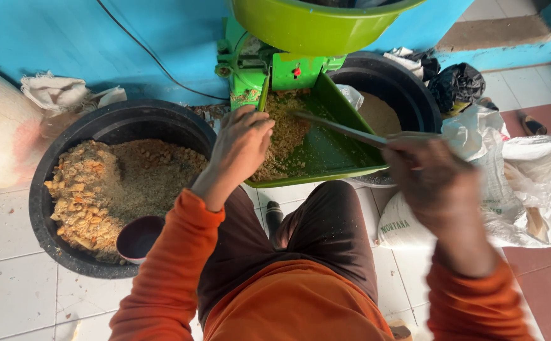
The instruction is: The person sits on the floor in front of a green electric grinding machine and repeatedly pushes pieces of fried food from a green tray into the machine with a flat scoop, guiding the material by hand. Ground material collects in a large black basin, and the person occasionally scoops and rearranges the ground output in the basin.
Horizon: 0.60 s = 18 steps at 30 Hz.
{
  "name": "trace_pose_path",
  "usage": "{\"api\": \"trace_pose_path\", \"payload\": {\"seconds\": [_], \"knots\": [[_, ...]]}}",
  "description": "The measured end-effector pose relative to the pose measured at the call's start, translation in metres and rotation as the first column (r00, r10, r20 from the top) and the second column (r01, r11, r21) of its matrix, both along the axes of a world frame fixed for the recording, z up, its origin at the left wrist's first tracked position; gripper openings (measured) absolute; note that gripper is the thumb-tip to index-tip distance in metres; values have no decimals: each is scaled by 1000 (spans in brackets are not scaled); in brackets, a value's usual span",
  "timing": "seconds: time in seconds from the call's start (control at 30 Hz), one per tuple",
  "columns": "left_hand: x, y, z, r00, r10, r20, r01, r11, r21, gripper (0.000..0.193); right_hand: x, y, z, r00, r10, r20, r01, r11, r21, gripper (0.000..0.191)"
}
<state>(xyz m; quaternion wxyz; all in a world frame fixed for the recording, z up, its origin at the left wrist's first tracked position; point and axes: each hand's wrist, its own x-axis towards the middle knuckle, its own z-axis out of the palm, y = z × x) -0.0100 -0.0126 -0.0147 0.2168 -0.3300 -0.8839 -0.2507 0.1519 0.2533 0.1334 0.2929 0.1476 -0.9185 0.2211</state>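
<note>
- the left hand (241, 148) rests palm down on the crumbly tan meal (285, 129) in the green chute tray (332, 151) of a green grinding machine (269, 66); its fingers curl together into the meal, seemingly to drag it along, though whether they pinch any is hidden.
- the right hand (436, 189) is blurred; its grip is clamped round the near end of a thin stick (342, 129) that slants left and far into the tray, its tip at the meal, as if to loosen it.
- the tray slopes down toward the person's knees, so the meal lies heaped at its left side.
- left, a black tub (54, 208) on the tiled floor (10, 290) holds coarse yellow-brown feed with a dark scoop cup (138, 239) at its near edge, within reach.
- far right, a second black tub (408, 95) sits behind the tray, mostly hidden.
- the lime hopper bowl (313, 25) is cut off at the top; white sacks (515, 183) lie to the right.
</note>
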Motion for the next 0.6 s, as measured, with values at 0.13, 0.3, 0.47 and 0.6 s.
{"api": "trace_pose_path", "payload": {"seconds": [0.13,0.3,0.47,0.6], "knots": [[9,-20,15,995,-81,51,81,997,1,16,23,2,59,986,91,140,-99,994,51,16],[24,-34,31,971,-156,182,152,988,35,18,21,-6,83,925,307,225,-336,937,100,16],[25,-37,24,966,-175,188,169,984,51,24,19,-59,82,951,270,149,-294,939,179,20],[24,-34,23,980,-180,79,176,983,61,26,-7,-86,51,967,249,51,-254,934,253,20]]}}
